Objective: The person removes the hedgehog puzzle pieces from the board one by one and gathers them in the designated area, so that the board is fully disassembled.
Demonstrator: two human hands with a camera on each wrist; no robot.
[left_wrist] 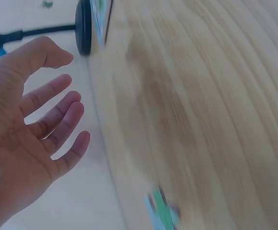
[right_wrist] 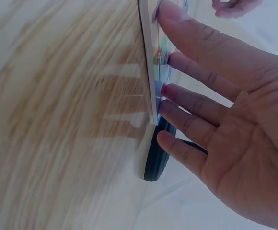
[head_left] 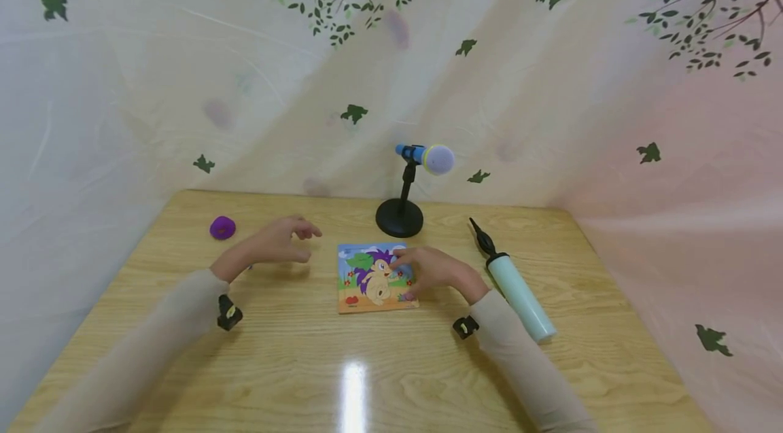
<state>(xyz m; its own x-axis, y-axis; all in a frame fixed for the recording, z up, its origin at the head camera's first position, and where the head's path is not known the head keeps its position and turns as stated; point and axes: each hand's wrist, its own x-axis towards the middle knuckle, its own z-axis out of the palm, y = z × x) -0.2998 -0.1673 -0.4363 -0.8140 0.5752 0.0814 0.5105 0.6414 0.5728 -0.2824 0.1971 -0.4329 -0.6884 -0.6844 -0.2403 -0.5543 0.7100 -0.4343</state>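
A square picture puzzle board (head_left: 361,287) showing a purple-spined hedgehog lies flat mid-table. My right hand (head_left: 431,268) is at its right side, with thumb and fingertips spread over the picture. In the right wrist view the fingers of that right hand (right_wrist: 225,105) reach to the face of the board (right_wrist: 154,62), loosely extended. To the left of the board, my left hand (head_left: 278,243) hovers above the table, holding nothing. Its fingers are relaxed and parted in the left wrist view. A small green and blue piece (left_wrist: 162,211) lies on the wood below it, mostly hidden in the head view.
Behind the board stands a blue toy microphone (head_left: 428,158) on a black round-based stand (head_left: 399,217). A pale blue hand pump (head_left: 521,297) with a black nozzle lies by my right forearm. A purple ring-like object (head_left: 223,228) sits at the back left. Leaf-printed cloth hangs behind.
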